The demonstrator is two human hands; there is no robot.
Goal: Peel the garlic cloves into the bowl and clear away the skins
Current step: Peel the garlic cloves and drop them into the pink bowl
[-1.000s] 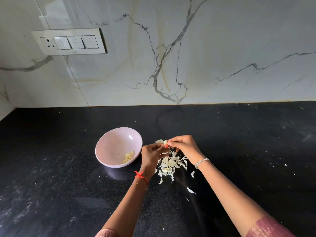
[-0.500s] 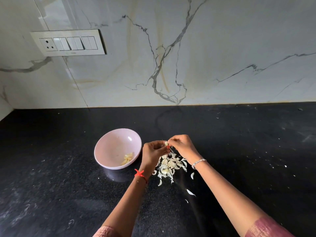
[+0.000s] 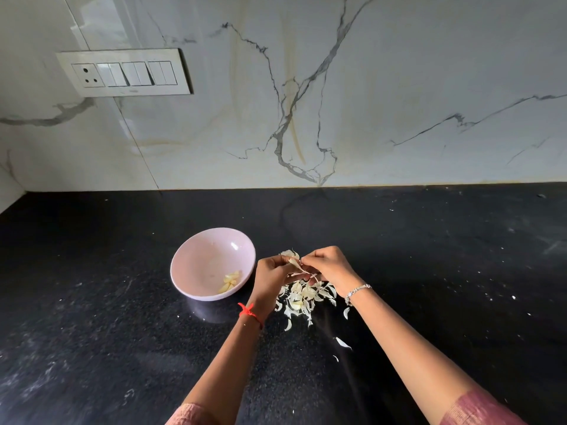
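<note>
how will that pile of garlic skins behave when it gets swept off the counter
The garlic skins look thin and curled, so probably very light and floppy, apt to scatter rather than slide together. Stray flakes already lie apart on the black counter, so some will likely get left behind.

No text, label, brand or number can be read. The switch plate on the marble wall, upper left of the frame, bears a tiny dark mark at the middle of its lower edge, too small to make out.
</note>
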